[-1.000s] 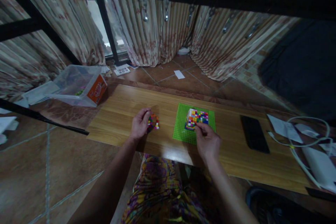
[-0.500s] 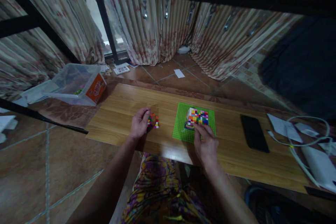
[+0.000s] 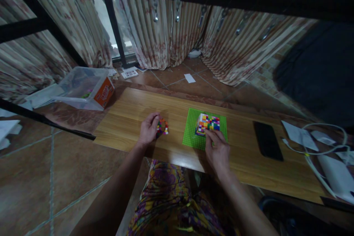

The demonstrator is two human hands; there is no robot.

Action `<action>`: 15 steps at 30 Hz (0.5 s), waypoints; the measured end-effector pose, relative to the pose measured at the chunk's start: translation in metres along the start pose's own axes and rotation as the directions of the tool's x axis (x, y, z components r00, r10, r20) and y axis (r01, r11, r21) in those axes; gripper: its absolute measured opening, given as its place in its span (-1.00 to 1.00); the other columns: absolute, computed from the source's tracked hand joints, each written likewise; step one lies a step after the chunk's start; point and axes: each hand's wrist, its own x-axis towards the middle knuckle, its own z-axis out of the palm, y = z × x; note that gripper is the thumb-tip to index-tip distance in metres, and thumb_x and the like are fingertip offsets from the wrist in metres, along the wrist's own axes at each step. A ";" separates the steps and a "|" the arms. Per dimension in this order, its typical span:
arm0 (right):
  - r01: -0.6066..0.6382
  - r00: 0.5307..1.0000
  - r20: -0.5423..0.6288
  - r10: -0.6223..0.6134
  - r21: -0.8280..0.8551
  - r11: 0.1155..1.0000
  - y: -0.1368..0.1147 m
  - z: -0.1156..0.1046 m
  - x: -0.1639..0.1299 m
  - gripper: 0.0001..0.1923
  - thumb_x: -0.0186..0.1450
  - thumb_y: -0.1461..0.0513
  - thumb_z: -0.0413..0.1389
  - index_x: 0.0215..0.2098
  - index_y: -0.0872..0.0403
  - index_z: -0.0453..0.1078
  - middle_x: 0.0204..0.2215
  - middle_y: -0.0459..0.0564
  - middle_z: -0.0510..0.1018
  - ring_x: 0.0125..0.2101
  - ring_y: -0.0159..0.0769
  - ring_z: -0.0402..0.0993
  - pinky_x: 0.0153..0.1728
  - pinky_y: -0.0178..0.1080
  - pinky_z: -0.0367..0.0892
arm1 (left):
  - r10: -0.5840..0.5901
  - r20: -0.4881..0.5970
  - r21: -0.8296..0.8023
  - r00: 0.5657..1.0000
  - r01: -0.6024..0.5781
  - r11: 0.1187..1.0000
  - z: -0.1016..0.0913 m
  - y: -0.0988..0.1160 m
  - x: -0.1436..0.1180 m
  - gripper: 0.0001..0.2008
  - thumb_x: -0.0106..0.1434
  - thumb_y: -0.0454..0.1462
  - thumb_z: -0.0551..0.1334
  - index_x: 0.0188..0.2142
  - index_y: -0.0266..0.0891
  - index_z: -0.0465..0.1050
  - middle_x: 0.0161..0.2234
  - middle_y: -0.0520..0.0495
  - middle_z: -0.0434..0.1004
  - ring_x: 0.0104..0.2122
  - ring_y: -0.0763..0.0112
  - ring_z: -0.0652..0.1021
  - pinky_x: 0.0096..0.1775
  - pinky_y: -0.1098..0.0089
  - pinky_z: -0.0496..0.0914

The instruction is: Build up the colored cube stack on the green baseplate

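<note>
A green studded baseplate (image 3: 190, 132) lies on the wooden board, carrying a block of small multicoloured bricks (image 3: 209, 121). At the near edge of that block is my right hand (image 3: 218, 149), its thumb and fingertips pinched together; whatever is between them is too small or hidden to make out. Left of the plate, my left hand (image 3: 149, 128) rests beside a small cluster of loose coloured bricks (image 3: 165, 128). Its fingers are curled and closed, partly covering the cluster, and their contents are hidden.
On the wooden board (image 3: 177, 99), a black phone (image 3: 267, 140) lies right of the plate, with white cables (image 3: 326, 124) and papers farther right. A clear plastic bin (image 3: 83, 88) with an orange label stands past the left end. Striped curtains (image 3: 171, 33) hang behind.
The view has shifted slightly. My left hand sits a little more off the loose bricks, showing more of them. My right hand stays at the near edge of the brick block.
</note>
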 end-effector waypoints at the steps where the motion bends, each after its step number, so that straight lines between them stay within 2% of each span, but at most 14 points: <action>1: -0.007 1.000 -0.017 0.007 0.006 1.000 -0.003 0.000 -0.001 -0.70 0.38 0.23 -0.04 -0.11 0.06 0.52 -0.21 0.06 0.57 -0.21 -0.24 0.52 -0.16 -0.18 0.43 | 0.007 -0.005 0.005 1.000 -0.007 1.000 0.000 0.001 0.000 -0.68 0.27 -0.07 0.15 -0.12 -0.20 0.49 -0.21 -0.06 0.58 -0.16 0.31 0.55 -0.06 0.31 0.40; 4: -0.024 0.998 -0.057 0.027 0.042 0.999 -0.014 0.001 -0.004 -0.73 0.38 0.23 -0.02 -0.11 0.07 0.50 -0.22 0.06 0.59 -0.20 -0.24 0.52 -0.14 -0.19 0.41 | 0.011 -0.009 -0.001 1.000 -0.011 1.000 -0.001 0.002 -0.001 -0.69 0.28 -0.08 0.14 -0.13 -0.19 0.49 -0.23 -0.04 0.59 -0.18 0.33 0.55 -0.07 0.34 0.39; 6: -0.023 0.999 -0.030 0.026 0.084 0.996 -0.025 0.005 -0.007 -0.75 0.38 0.23 -0.01 -0.14 0.07 0.50 -0.23 0.05 0.59 -0.21 -0.26 0.52 -0.14 -0.20 0.40 | 0.011 -0.006 -0.017 1.000 -0.011 1.000 -0.001 0.003 -0.001 -0.69 0.29 -0.08 0.13 -0.13 -0.19 0.49 -0.24 -0.05 0.59 -0.19 0.34 0.55 -0.08 0.34 0.39; 9: -0.006 0.993 0.119 -0.011 0.141 0.990 -0.043 0.020 -0.011 -0.76 0.38 0.25 -0.02 -0.17 0.06 0.49 -0.26 0.02 0.58 -0.23 -0.27 0.50 -0.15 -0.22 0.38 | 0.006 -0.008 -0.039 1.000 -0.006 0.999 -0.001 0.004 -0.002 -0.68 0.30 -0.07 0.12 -0.12 -0.19 0.49 -0.25 -0.05 0.60 -0.20 0.35 0.56 -0.08 0.34 0.39; 12: 0.016 0.959 0.276 -0.064 0.172 0.985 -0.058 0.041 -0.013 -0.76 0.37 0.26 -0.03 -0.13 0.05 0.48 -0.24 0.02 0.56 -0.21 -0.26 0.48 -0.13 -0.23 0.37 | -0.018 -0.013 -0.078 1.000 0.017 0.997 -0.002 0.004 -0.002 -0.66 0.31 -0.04 0.11 -0.12 -0.19 0.49 -0.26 -0.05 0.60 -0.21 0.35 0.57 -0.11 0.36 0.40; 15: 0.032 0.929 0.357 -0.091 0.170 0.985 -0.068 0.061 -0.008 -0.76 0.35 0.27 0.00 -0.11 0.03 0.47 -0.19 0.03 0.52 -0.16 -0.24 0.45 -0.11 -0.23 0.35 | -0.030 -0.017 -0.112 0.999 0.027 0.993 -0.002 0.004 -0.002 -0.63 0.32 -0.02 0.08 -0.12 -0.20 0.48 -0.25 -0.06 0.60 -0.21 0.35 0.57 -0.13 0.36 0.41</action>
